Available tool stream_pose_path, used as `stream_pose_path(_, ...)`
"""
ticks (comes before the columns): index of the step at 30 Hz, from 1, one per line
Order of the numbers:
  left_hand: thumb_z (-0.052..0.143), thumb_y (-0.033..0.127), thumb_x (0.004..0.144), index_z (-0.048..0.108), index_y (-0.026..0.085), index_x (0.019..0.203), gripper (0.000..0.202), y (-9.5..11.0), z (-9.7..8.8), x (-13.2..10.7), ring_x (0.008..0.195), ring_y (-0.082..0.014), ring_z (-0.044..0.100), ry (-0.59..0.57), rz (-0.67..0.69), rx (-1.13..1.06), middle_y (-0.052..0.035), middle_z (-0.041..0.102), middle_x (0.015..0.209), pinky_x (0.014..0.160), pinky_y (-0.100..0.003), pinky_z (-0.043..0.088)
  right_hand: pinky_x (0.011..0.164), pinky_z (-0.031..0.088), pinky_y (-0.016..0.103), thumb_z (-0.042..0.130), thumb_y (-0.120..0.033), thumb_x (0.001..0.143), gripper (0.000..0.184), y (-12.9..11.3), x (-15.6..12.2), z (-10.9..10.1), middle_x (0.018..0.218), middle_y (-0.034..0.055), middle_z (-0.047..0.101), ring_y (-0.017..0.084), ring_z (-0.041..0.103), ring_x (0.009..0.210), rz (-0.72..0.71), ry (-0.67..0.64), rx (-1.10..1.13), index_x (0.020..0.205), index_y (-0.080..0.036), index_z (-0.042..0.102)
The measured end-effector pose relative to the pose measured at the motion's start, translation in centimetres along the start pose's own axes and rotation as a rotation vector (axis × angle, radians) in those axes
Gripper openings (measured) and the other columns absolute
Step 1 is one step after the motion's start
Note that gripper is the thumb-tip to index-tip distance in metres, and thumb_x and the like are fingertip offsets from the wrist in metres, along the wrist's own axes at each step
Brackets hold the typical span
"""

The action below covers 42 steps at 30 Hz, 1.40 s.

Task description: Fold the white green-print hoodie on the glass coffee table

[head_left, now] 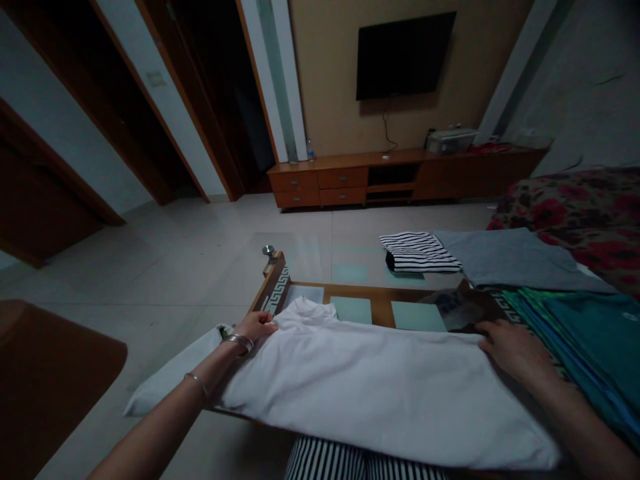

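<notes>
My left hand (255,327) and right hand (515,350) sit well apart on the far edge of the folded white T-shirt (380,393) across the glass-topped table (274,287); left curled, can't tell if gripping, right flat, beside the folded teal shirt (575,347).

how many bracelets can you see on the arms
2. One bracelet sits just behind the left hand; another bracelet sits higher up the left forearm. The right arm is dim, so one there may be hidden.

Home living room: wall-mounted TV (406,56), low wooden cabinet (350,179).
</notes>
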<state>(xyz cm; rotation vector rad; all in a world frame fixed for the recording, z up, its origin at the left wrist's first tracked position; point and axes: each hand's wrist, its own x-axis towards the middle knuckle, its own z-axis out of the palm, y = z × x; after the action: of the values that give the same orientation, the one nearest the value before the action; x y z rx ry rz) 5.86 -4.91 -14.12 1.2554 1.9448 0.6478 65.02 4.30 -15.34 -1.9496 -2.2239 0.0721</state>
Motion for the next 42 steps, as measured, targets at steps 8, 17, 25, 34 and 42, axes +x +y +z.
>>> stream_pose_path(8,0.065,0.036,0.052,0.056,0.017,0.065,0.025,0.5,0.5,-0.9,0.063,-0.0137,0.046,0.078,0.109,0.076,0.0041,0.051,0.06,0.059,-0.022,0.032,0.081,0.044,0.025,0.051,-0.015,0.083,0.025,-30.0,5.2,-1.6,0.099,0.0071,0.07,0.017,0.062,0.09,-0.745,-0.297,0.536,0.096,-0.017,0.072)
stream_pose_path(17,0.067,0.041,0.055,0.061,0.016,0.067,0.028,-0.2,0.1,-1.6,0.065,-0.0146,0.049,0.048,0.135,-0.089,0.0028,0.056,0.061,0.06,-0.023,0.036,0.06,0.037,0.022,0.069,-0.013,0.061,0.017,-44.4,7.5,3.4,0.075,0.0029,0.068,0.015,0.057,0.069,-0.635,-0.565,0.444,0.078,-0.016,0.071)
stream_pose_path(25,0.06,0.048,0.063,0.058,0.015,0.066,0.033,-1.5,-0.2,-1.2,0.061,-0.0127,0.045,0.078,0.148,-0.145,0.0032,0.051,0.061,0.057,-0.022,0.032,0.051,0.03,0.019,0.056,-0.02,0.065,0.014,-40.4,8.4,3.4,0.064,-0.0039,0.052,0.008,0.042,0.055,-0.454,-0.482,0.81,0.077,-0.014,0.06)
stream_pose_path(34,0.05,0.037,0.081,0.051,0.017,0.064,0.026,-0.5,-0.3,-1.4,0.065,-0.0151,0.049,0.206,0.119,0.224,-0.0002,0.055,0.064,0.059,-0.024,0.03,0.074,0.042,0.023,0.062,-0.015,0.069,0.019,-42.6,7.9,4.3,0.094,0.0054,0.067,0.017,0.06,0.087,-0.408,-0.411,0.493,0.086,-0.017,0.07)
stream_pose_path(42,0.047,0.028,0.089,0.055,0.018,0.084,0.014,0.4,-0.4,-1.0,0.079,-0.019,0.059,0.198,0.056,0.447,-0.0066,0.065,0.084,0.066,-0.025,0.035,0.061,0.04,0.022,0.069,-0.019,0.064,0.023,-43.0,9.7,4.1,0.077,0.003,0.066,0.015,0.059,0.07,-0.373,-0.529,0.418,0.087,-0.017,0.069)
